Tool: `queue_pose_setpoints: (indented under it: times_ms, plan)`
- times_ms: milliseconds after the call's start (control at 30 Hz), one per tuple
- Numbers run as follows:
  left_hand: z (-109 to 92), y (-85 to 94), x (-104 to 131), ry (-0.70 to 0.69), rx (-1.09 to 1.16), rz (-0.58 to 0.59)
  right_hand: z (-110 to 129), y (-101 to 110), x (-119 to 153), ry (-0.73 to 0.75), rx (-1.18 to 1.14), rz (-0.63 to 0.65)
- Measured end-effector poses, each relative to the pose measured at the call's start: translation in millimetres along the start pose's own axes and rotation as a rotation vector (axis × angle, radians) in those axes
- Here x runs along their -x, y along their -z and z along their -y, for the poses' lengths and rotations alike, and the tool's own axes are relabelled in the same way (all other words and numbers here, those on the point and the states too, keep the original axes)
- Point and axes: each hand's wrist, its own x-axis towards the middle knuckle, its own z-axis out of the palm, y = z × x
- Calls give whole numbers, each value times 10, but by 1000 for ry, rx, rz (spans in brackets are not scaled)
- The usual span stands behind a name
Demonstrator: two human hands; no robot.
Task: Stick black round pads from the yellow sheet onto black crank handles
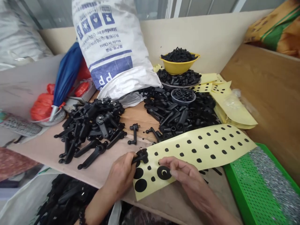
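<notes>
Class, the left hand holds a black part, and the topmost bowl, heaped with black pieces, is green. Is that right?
Not quite: the head view shows the topmost bowl, heaped with black pieces, is yellow. The left hand does hold a black part.

A table with a dull pinkish-brown covering (44, 145) shows brown cardboard (131, 115) near its middle. On its left side lies a loose heap of black plastic crank-shaped handles (102, 125); a single black plastic handle (135, 136) lies apart, to the heap's right. Farther right spreads a wider mound of black plastic parts (182, 120). Behind, a bulging white woven sack with blue print (136, 40) leans back. A stack of pale yellow sheets (239, 112) lies right of the mound.
</notes>
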Motion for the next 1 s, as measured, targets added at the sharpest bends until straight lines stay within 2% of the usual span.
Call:
queue_pose_setpoints:
  times_ms: [167,333,467,533,700,800,1000]
  plan:
    - [-323,-76,26,99,362,25,109,-60,-42,1,-129,17]
    - [-423,-172,-20,426,795,65,113,-37,-50,-14,-190,34]
    - [-457,-181,-122,566,1143,286,91,-14,-44,-26,-160,53]
    - [-472,-138,-171,626,1185,379,87,-4,-40,-30,-136,61]
    - [-493,-21,-220,686,1104,425,61,12,-39,-26,-48,63]
    - [-490,-4,-214,655,1067,450,23,29,-44,-2,-21,70]
    - [-436,20,-169,503,1015,484,-50,86,-54,49,79,85]
